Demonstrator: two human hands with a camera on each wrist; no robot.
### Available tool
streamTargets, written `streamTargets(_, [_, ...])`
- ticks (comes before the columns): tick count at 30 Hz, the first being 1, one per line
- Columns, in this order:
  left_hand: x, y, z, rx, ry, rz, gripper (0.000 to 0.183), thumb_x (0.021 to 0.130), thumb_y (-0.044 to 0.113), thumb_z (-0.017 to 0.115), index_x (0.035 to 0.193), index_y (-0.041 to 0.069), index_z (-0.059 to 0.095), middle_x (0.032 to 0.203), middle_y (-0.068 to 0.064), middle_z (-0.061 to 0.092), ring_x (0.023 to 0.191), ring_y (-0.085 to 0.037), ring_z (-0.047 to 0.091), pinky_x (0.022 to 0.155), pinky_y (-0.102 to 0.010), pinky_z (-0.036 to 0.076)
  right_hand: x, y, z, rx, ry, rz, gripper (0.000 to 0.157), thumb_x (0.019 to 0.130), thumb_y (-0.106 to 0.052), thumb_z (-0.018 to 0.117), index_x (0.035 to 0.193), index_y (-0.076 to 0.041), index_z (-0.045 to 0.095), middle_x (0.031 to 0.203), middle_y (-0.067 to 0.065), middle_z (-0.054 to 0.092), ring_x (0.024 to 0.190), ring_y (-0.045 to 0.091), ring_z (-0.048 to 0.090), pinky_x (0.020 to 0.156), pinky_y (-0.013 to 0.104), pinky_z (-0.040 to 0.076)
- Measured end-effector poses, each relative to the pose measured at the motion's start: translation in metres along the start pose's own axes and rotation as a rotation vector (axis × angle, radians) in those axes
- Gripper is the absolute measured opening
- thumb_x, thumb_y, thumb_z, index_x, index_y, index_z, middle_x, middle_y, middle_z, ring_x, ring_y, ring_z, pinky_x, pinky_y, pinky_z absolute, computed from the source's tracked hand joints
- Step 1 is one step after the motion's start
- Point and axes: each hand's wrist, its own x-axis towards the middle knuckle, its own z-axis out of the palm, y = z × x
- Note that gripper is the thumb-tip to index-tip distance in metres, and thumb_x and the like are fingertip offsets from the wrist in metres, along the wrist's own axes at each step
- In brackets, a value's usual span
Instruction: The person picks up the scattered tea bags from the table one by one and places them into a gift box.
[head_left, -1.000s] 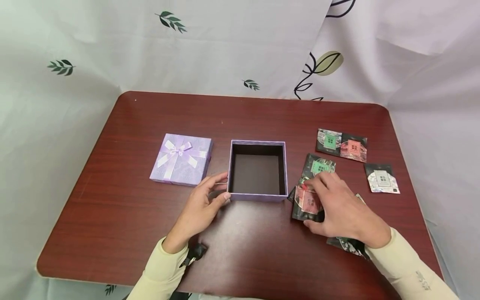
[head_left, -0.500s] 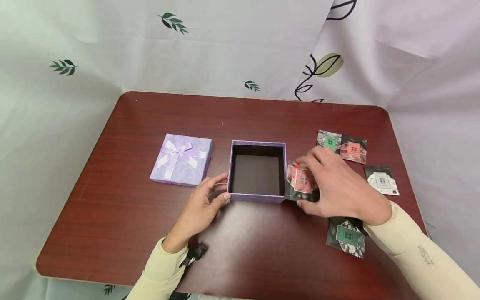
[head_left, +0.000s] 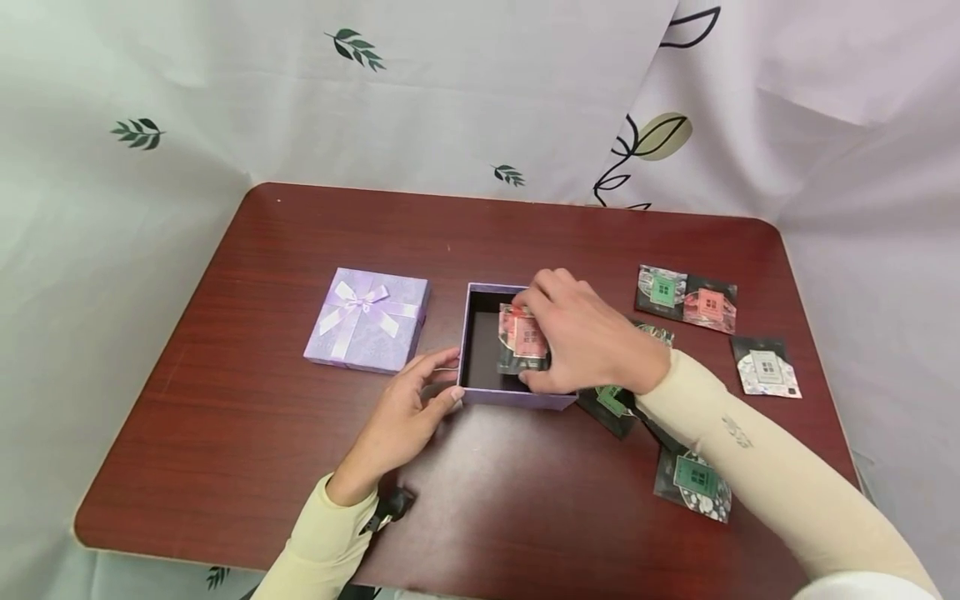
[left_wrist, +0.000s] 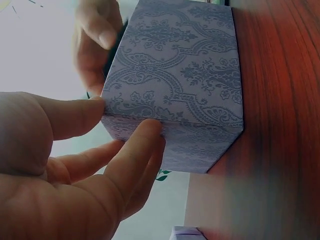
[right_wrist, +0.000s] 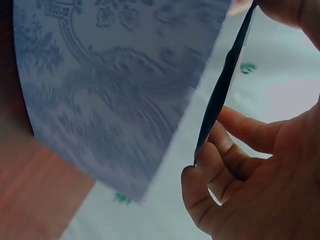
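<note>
The lidless purple patterned box [head_left: 517, 398] stands at the table's middle, its inside dark. My left hand [head_left: 401, 429] rests its thumb and fingertips against the box's near left corner; in the left wrist view the fingers lie along the patterned wall [left_wrist: 175, 60]. Over the box opening, my right hand [head_left: 581, 337] pinches a flat black sachet with a red label [head_left: 519, 340] by its edges. The right wrist view shows that sachet [right_wrist: 222, 87] edge-on, tilted just above the box rim. The right hand hides part of the opening.
The purple lid with a ribbon bow [head_left: 363, 317] lies left of the box. To the right lie a green-labelled and red-labelled sachet pair [head_left: 684, 298], a white-labelled sachet [head_left: 767, 367] and a green-labelled sachet [head_left: 693, 483]. More sachets [head_left: 606, 410] lie partly under the right forearm.
My right hand has lifted the red-labelled sachet from the others on the right and carried it left over the box opening. The left hand stays at the box corner.
</note>
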Motion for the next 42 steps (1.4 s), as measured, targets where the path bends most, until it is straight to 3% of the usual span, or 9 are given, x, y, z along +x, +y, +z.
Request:
streamTargets(6, [0.0, 0.001, 0.001, -0.022, -0.017, -0.02, 0.053, 0.099, 0.003, 0.072, 0.149, 0.002, 0.056, 0.143, -0.016, 0.062, 0.127, -0.033, 0.069, 0.094, -0.035, 0.062, 0.022, -0.004, 0.023, -0.002, -0.06, 0.014, 0.083, 0.068, -0.057, 0.086, 0.129, -0.006, 0.063, 0.113, 0.005, 0.056, 0.103, 0.024, 0.049, 0.084, 0.04, 0.049])
streamTargets(13, [-0.001, 0.002, 0.002, -0.08, -0.029, -0.039, 0.051, 0.1, 0.002, 0.07, 0.149, 0.003, 0.056, 0.143, -0.016, 0.061, 0.127, -0.032, 0.069, 0.091, -0.027, 0.062, 0.033, -0.013, 0.042, -0.069, -0.092, 0.026, 0.083, 0.071, -0.055, 0.087, 0.13, -0.001, 0.064, 0.115, 0.01, 0.058, 0.106, 0.028, 0.053, 0.095, 0.044, 0.054])
streamTargets(20, [0.0, 0.005, 0.004, -0.105, -0.035, -0.07, 0.049, 0.102, 0.005, 0.068, 0.149, 0.004, 0.056, 0.141, -0.018, 0.061, 0.121, -0.034, 0.071, 0.085, -0.023, 0.063, 0.038, -0.017, 0.057, -0.128, -0.142, 0.04, 0.076, 0.073, -0.053, 0.088, 0.124, -0.002, 0.066, 0.113, 0.009, 0.057, 0.1, 0.026, 0.051, 0.083, 0.045, 0.055])
streamTargets(27, [0.001, 0.007, 0.002, -0.059, -0.018, -0.054, 0.051, 0.103, 0.009, 0.069, 0.151, 0.009, 0.054, 0.142, -0.016, 0.062, 0.121, -0.029, 0.071, 0.087, -0.025, 0.063, 0.044, -0.017, 0.061, -0.127, -0.212, 0.041, 0.069, 0.075, -0.049, 0.09, 0.121, -0.004, 0.065, 0.116, 0.011, 0.057, 0.102, 0.028, 0.051, 0.081, 0.046, 0.054])
streamTargets(34, [0.002, 0.004, -0.001, 0.004, -0.003, 0.022, 0.056, 0.102, 0.01, 0.07, 0.155, 0.013, 0.052, 0.135, -0.018, 0.065, 0.121, -0.033, 0.07, 0.091, -0.041, 0.063, 0.049, -0.017, 0.062, -0.085, -0.309, 0.041, 0.075, 0.081, -0.046, 0.09, 0.132, 0.001, 0.061, 0.127, 0.017, 0.054, 0.113, 0.032, 0.05, 0.091, 0.049, 0.056])
streamTargets(38, [0.002, 0.003, -0.003, 0.02, 0.0, 0.041, 0.055, 0.102, 0.009, 0.07, 0.154, 0.016, 0.054, 0.132, -0.02, 0.065, 0.119, -0.034, 0.071, 0.09, -0.043, 0.063, 0.05, -0.017, 0.062, -0.067, -0.301, 0.021, 0.078, 0.085, -0.048, 0.087, 0.138, 0.002, 0.058, 0.129, 0.017, 0.053, 0.114, 0.031, 0.05, 0.094, 0.047, 0.056])
streamTargets(42, [0.001, 0.002, -0.004, 0.034, -0.004, 0.037, 0.055, 0.102, 0.009, 0.07, 0.154, 0.014, 0.055, 0.131, -0.019, 0.065, 0.119, -0.034, 0.072, 0.091, -0.043, 0.063, 0.047, -0.017, 0.054, -0.023, -0.228, -0.001, 0.075, 0.09, -0.046, 0.083, 0.142, 0.002, 0.058, 0.124, 0.014, 0.053, 0.108, 0.028, 0.049, 0.09, 0.042, 0.053])
